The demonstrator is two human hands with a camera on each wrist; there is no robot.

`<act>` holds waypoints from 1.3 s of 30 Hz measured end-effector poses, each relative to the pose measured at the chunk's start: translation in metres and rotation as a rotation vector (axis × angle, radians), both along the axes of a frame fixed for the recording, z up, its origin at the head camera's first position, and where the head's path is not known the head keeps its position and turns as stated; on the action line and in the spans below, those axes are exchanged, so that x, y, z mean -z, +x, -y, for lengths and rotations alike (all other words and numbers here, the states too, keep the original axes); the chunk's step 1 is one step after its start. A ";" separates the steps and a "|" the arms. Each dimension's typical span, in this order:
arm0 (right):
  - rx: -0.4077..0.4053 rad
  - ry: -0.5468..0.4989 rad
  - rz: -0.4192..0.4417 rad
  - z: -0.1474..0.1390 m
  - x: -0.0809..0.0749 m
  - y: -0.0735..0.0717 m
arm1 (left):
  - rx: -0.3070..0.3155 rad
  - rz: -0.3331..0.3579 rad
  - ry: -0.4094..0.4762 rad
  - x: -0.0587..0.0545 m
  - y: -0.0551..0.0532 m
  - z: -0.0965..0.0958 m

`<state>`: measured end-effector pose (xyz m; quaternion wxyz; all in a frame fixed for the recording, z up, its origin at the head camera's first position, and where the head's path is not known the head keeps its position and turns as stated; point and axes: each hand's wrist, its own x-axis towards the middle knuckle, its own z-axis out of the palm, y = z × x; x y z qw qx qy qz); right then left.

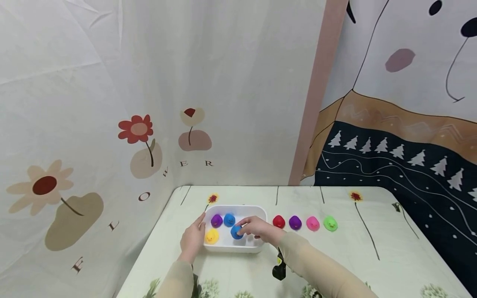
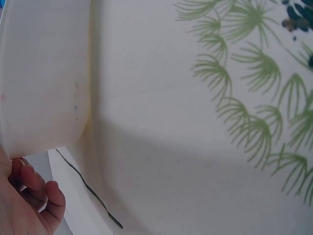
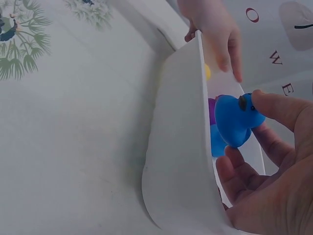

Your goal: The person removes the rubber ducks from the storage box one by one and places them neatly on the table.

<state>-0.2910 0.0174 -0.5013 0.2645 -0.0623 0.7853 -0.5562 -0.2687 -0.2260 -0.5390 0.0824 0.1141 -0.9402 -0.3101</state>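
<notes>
A hand could pass in front of the white tray (image 1: 232,249) between the left sleeve (image 1: 177,278) and right sleeve (image 1: 318,263), or behind it, short of the white curtain (image 1: 242,124). The left hand (image 1: 192,236) blocks the tray's left end, the right hand (image 1: 257,228) with a blue duck (image 1: 235,233) bars its middle and right half, and a purple duck (image 1: 216,221), a second blue duck (image 1: 229,219) and a yellow duck (image 1: 212,236) obstruct its left half. Beyond the tray's right end, a red duck (image 1: 278,222), another purple duck (image 1: 295,222), a pink duck (image 1: 313,224) and a green duck (image 1: 330,223) form a row of obstacles.
</notes>
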 end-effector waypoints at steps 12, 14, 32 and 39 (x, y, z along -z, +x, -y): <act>-0.019 -0.047 -0.023 -0.011 -0.008 0.000 | 0.013 -0.002 -0.009 0.001 -0.001 0.001; -0.021 -0.050 -0.031 -0.013 -0.009 0.001 | 0.012 -0.004 -0.009 0.001 -0.001 0.002; 0.005 -0.045 -0.078 -0.048 -0.021 0.001 | 0.016 0.007 0.009 0.001 -0.001 0.001; 0.050 -0.047 -0.077 -0.070 -0.028 0.002 | 0.014 0.015 0.006 0.001 0.000 0.002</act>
